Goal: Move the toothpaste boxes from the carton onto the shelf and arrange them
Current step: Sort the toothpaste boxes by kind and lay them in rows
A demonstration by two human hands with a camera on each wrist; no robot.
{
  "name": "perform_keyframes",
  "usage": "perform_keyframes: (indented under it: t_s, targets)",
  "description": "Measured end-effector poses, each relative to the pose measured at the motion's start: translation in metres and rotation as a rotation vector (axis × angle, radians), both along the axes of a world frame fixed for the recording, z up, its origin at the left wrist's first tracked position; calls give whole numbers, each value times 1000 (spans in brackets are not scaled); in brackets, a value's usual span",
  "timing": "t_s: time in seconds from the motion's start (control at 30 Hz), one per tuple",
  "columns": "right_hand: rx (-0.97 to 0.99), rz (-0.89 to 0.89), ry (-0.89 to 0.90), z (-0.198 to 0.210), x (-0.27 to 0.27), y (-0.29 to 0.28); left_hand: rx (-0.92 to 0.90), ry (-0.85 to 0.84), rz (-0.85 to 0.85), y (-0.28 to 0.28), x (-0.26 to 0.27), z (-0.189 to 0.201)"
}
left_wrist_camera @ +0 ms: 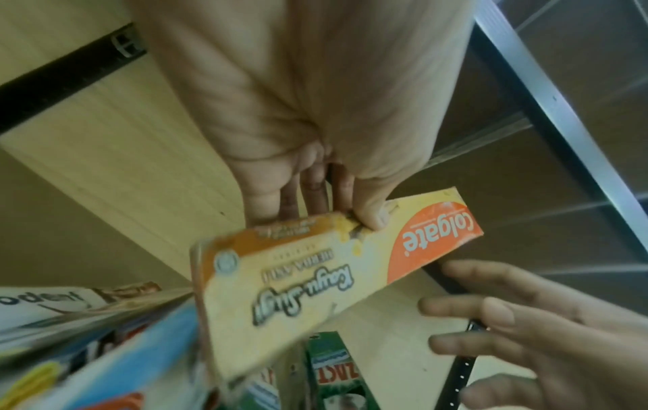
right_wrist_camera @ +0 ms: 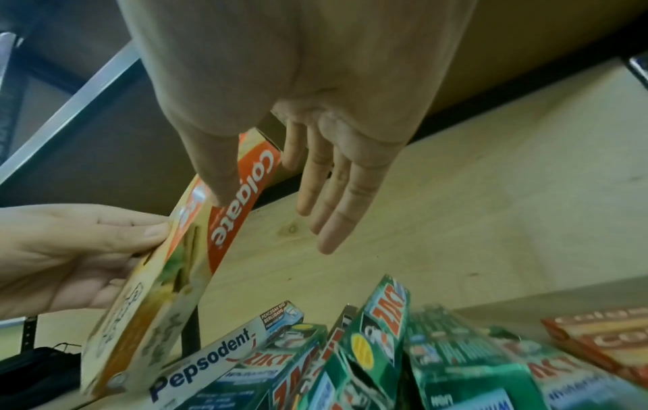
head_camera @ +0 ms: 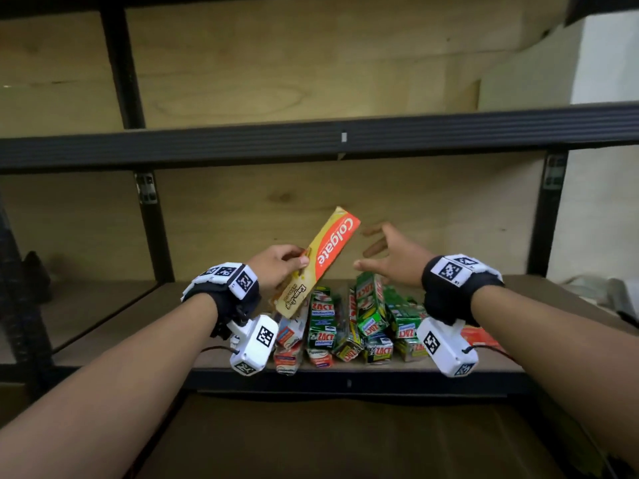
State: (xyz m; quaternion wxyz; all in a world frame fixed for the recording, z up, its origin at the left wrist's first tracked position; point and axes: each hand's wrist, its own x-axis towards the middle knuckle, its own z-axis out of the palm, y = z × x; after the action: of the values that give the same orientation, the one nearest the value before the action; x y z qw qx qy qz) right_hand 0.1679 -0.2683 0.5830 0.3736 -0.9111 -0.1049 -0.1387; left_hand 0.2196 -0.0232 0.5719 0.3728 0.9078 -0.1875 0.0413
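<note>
"Colgate" marks the yellow box (head_camera: 320, 259); "ZACT" the green boxes (head_camera: 370, 305); "Pepsodent" a white box (right_wrist_camera: 217, 357).

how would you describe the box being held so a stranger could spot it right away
Look at the lower shelf of the dark metal rack, where green and white toothpaste boxes lie in a row. Just above them the left hand holds the Colgate box tilted in the air. It is the only yellow-orange box, and the only one off the shelf.
</note>
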Motion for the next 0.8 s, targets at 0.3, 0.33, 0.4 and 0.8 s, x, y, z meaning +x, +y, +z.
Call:
perform_keyframes:
  t_s: [0.3, 0.33, 0.4, 0.8]
  targets:
    - [332, 156, 207, -30, -7, -13, -705, 299, -151, -69, -16, -2]
    - [377, 157, 206, -30, -7, -17, -759, 314, -154, -76, -17, -4]
    - [461, 153, 208, -30, -9, -27, -869, 335, -163, -88, -18, -7]
    - [584, 83, 406, -20, -47, -131, -1043, 326, -339, -139, -13, -15]
